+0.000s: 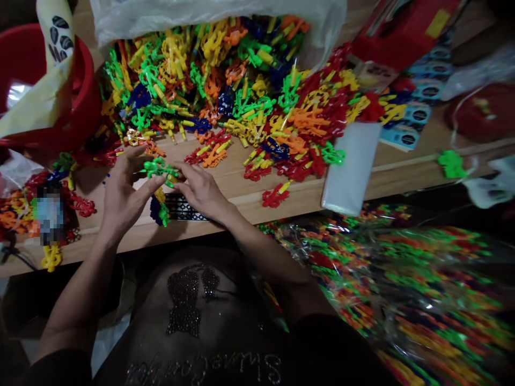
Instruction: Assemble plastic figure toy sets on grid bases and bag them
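Observation:
A bright green plastic toy figure (pixel 157 168) is held between my two hands, just above the near part of the table. My left hand (pixel 127 185) has its thumb and fingers around the toy's left side. The fingertips of my right hand (pixel 198 187) pinch its right end, where a bit of yellow shows. Below the hands, a dark blue, yellow and green plastic piece (pixel 160 209) lies by a black patterned strip (pixel 185 207) at the table edge. Close behind the hands are small red and orange toys (pixel 211 148).
A large heap of coloured plastic toys (pixel 209 69) spills from a clear bag (pixel 225 10). A red basin (pixel 86 107) stands at left, a white box (pixel 352 166) at right. Bags full of toys (pixel 402 289) lie below the table's right side. One red toy (pixel 276 196) sits near the edge.

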A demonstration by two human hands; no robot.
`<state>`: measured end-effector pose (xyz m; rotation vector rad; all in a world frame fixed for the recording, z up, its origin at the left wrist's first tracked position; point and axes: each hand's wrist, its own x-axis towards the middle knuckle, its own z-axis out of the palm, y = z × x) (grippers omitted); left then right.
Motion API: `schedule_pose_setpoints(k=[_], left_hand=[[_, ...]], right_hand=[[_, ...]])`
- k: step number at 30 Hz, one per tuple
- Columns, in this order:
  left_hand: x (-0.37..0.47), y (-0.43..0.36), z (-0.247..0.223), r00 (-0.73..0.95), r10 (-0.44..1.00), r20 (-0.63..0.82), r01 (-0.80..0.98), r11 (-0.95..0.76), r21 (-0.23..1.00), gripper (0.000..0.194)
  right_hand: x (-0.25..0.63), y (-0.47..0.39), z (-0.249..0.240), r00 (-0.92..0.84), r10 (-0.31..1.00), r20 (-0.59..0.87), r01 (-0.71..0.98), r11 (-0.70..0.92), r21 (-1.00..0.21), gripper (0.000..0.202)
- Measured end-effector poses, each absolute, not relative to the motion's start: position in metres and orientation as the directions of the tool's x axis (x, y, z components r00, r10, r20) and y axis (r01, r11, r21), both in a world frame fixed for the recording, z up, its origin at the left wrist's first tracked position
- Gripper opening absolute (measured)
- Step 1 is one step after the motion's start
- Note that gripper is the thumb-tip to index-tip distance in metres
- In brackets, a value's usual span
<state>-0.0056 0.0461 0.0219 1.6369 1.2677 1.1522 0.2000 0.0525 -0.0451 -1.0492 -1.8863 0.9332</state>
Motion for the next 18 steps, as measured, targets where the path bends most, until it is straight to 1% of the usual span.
schedule_pose_setpoints(k=[2, 5, 8, 11, 14, 18], left_hand=[[-0.006, 0.038, 0.016, 0.124, 0.972, 0.199, 0.271, -0.226, 0.936, 0.062], [-0.004, 0.027, 0.001, 0.200, 0.967, 0.155, 0.255, -0.204, 0.945, 0.057], [-0.002, 0.021, -0.012, 0.227, 0.967, 0.113, 0.239, -0.168, 0.956, 0.055], [0.001, 0.019, -0.017, 0.217, 0.969, 0.119, 0.228, -0.169, 0.959, 0.052], [0.002, 0.019, -0.017, 0.210, 0.968, 0.139, 0.256, -0.192, 0.948, 0.050], [0.004, 0.021, -0.012, 0.199, 0.967, 0.157, 0.362, -0.222, 0.905, 0.053]], right_hand=[[0.198, 0.043, -0.060, -0.384, 0.902, 0.196, 0.315, 0.327, -0.891, 0.050], [0.192, 0.031, -0.080, -0.411, 0.900, 0.147, 0.300, 0.286, -0.910, 0.057], [0.182, 0.024, -0.094, -0.419, 0.899, 0.128, 0.320, 0.278, -0.906, 0.064], [0.174, 0.017, -0.103, -0.429, 0.890, 0.154, 0.386, 0.335, -0.860, 0.071], [0.166, 0.011, -0.108, -0.459, 0.866, 0.201, 0.442, 0.418, -0.794, 0.069], [0.161, 0.011, -0.108, -0.512, 0.846, 0.151, 0.472, 0.424, -0.773, 0.058]])
